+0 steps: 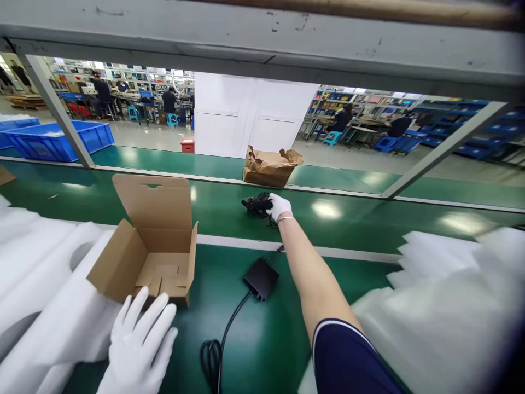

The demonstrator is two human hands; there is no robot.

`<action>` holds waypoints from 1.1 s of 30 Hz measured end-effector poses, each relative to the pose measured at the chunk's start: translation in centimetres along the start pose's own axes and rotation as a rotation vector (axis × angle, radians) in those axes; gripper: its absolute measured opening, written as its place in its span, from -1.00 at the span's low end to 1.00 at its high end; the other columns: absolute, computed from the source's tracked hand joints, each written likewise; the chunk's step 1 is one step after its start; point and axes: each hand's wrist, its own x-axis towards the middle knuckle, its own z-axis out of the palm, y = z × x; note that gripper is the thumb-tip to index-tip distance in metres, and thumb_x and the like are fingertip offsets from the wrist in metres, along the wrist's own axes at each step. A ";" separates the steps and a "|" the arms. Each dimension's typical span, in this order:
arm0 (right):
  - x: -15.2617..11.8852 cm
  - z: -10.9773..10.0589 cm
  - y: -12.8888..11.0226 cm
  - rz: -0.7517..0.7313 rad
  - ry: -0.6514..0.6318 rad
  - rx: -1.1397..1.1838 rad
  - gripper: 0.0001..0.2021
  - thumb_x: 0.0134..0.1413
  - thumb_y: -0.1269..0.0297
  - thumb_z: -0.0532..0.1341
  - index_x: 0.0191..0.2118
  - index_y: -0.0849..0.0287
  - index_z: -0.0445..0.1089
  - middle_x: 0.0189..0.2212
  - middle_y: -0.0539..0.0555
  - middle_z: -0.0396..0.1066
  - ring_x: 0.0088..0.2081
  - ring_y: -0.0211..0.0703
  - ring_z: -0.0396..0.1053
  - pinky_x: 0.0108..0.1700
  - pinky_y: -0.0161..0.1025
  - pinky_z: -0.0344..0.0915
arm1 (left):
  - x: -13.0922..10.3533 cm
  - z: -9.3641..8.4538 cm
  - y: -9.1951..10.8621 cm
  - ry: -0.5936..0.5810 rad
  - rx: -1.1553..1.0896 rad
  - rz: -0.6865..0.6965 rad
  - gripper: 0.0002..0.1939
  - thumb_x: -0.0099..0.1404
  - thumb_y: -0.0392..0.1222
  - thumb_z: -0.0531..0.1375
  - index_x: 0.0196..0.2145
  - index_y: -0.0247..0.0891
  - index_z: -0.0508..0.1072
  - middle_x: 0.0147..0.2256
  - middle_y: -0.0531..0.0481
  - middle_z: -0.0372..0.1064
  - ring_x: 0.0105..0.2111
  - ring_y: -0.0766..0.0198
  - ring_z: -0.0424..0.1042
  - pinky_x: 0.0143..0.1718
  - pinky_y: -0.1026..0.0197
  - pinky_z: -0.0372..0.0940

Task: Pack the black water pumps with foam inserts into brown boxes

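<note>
My left hand [141,345], in a white glove, is at the near edge of an open cardboard box [168,241], its fingers spread; whether they touch the box I cannot tell. The box's lid stands up at the back, and its inside shows bare cardboard. Farther out, my gloved right hand [280,207] is closed on a bundled black cable [258,206] over the green conveyor. Between my arms a flat black device [261,279] lies on the green tabletop. One black cord [211,361] runs from it to a coil near me, and a short lead goes off its far side.
White foam sheets [36,262] are piled at left, more foam sheets [455,295] at right. A torn brown paper bag [268,169] and a blue crate [61,139] stand beyond the conveyor. A metal shelf beam [262,46] crosses overhead on slanted posts. People sit working in the background.
</note>
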 end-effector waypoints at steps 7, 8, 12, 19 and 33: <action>-16.0 -6.3 -3.1 0.024 0.014 0.909 -0.72 0.30 0.13 -0.08 -0.38 0.11 0.20 -0.41 0.11 0.39 -0.07 -0.07 0.45 -0.07 -0.07 0.46 | -0.3 -1.5 6.1 0.160 -0.440 -0.149 -0.42 0.22 -0.43 0.30 0.15 -0.07 0.37 0.15 -0.19 0.31 0.19 -0.06 0.31 0.11 -0.14 0.36; -18.8 -7.3 -3.5 0.002 -0.010 1.095 -0.75 0.27 0.12 -0.01 -0.39 0.10 0.20 -0.51 0.06 0.32 -0.08 -0.06 0.44 -0.04 -0.04 0.45 | 0.2 -1.6 6.7 0.084 -0.626 -0.245 -0.39 0.28 -0.33 0.27 0.24 0.01 0.28 0.22 -0.19 0.25 0.18 -0.04 0.32 0.10 -0.14 0.38; -30.6 -9.2 -5.4 -0.094 -0.088 1.383 -0.80 0.24 0.12 0.11 -0.36 0.07 0.34 -0.65 -0.04 0.12 -0.13 -0.10 0.44 0.04 -0.05 0.41 | 3.4 -2.9 7.9 -0.282 -1.667 -0.652 -0.08 0.35 0.22 0.14 0.41 0.20 -0.41 0.43 -0.23 -0.23 0.30 -0.12 0.16 0.08 -0.26 0.37; -47.1 -1.7 -7.9 -0.270 -0.348 1.013 -0.62 0.22 -0.13 0.16 -0.29 0.10 0.45 -0.19 0.12 0.47 -0.19 -0.10 0.45 -0.09 -0.11 0.41 | -1.3 -7.1 7.9 -0.333 -2.166 -1.349 -0.32 0.27 0.01 0.28 0.30 -0.02 0.21 0.08 -0.15 0.46 -0.01 -0.04 0.51 -0.09 -0.17 0.50; -45.9 -2.3 6.9 0.352 -0.199 -0.592 -0.55 0.21 -0.07 0.11 -0.24 0.28 0.47 -0.22 0.33 0.50 -0.10 0.23 0.46 -0.13 -0.01 0.31 | -11.8 -13.2 0.9 -0.062 -1.769 -1.932 -0.14 0.05 -0.36 0.38 0.24 0.24 0.29 -0.22 0.18 0.62 -0.21 0.17 0.61 -0.27 0.34 0.52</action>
